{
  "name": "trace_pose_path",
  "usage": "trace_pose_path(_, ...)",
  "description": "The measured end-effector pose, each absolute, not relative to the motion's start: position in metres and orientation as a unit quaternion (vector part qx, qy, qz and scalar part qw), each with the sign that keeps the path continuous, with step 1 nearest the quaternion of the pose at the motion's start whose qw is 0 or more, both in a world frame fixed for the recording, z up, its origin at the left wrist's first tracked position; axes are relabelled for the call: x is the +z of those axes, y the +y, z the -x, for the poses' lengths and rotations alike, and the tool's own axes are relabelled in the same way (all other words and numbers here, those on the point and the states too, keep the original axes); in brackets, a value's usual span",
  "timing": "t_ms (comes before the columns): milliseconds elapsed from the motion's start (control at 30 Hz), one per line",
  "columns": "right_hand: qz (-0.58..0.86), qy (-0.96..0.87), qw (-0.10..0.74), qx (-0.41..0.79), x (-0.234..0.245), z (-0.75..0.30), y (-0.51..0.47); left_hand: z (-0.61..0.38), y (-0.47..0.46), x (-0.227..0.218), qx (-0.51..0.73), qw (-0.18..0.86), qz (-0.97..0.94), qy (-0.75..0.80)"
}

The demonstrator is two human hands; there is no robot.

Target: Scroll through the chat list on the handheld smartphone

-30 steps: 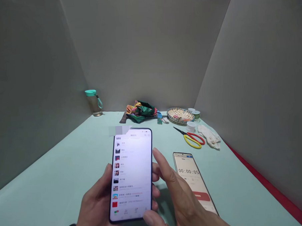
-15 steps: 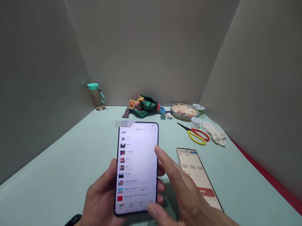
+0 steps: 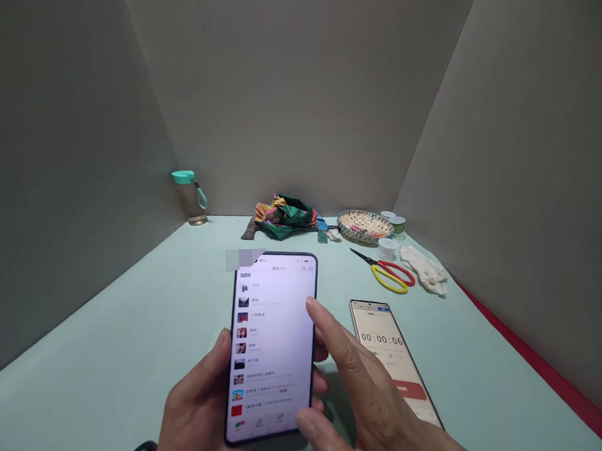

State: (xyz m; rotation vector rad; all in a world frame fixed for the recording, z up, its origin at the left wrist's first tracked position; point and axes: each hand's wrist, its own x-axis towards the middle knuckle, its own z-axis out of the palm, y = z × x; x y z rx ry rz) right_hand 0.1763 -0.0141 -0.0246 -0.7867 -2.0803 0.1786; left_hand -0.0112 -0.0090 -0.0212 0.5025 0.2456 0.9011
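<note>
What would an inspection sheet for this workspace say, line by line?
Surface: pale-green tabletop, items mostly along its back and right.
Job's things: dark-edged rectangular smartphone, screen lit; pale-edged rectangular smartphone lying on the tabletop, showing 00:00:06, partly hidden.
Clutter: turquoise-lidded translucent bottle, upright; crumpled multicoloured cloth bundle; round woven shallow basket; red-and-yellow-handled dark-bladed scissors; round white spool; crumpled white cloth.
Grips: left grip holds the dark-edged smartphone; right grip is open at its right edge, contact unclear.
Cables: nothing seen.
Surroundings: plain grey walls left, behind and right; red strip along the right.
</note>
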Motion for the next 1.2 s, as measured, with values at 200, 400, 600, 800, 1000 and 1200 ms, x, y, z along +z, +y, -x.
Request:
trace_pose_path(200,0.283,-0.842,0.451,0.087,-0.023,-0.178,-0.013,0.013,-0.007,-0.023,0.434,0.859,-0.248,0.107)
trace_pose_path(400,0.271,-0.845,0.460,0.040,-0.027,-0.179,-0.012,0.011,-0.007,-0.019,0.444,0.863,-0.227,0.082)
trace_pose_path(600,0.278,-0.846,0.454,0.024,-0.029,-0.180,-0.011,0.010,-0.010,-0.017,0.436,0.870,-0.223,0.059)
trace_pose_path(800,0.282,-0.851,0.442,0.035,-0.032,-0.181,-0.013,0.009,-0.009,-0.017,0.435,0.872,-0.219,0.051)
trace_pose_path(1000,0.288,-0.854,0.431,0.047,-0.033,-0.183,-0.014,0.010,-0.010,-0.017,0.434,0.877,-0.203,0.045)
trace_pose_path(1200,0.258,-0.850,0.455,0.063,-0.031,-0.181,-0.010,0.007,-0.005,-0.019,0.442,0.868,-0.222,0.046)
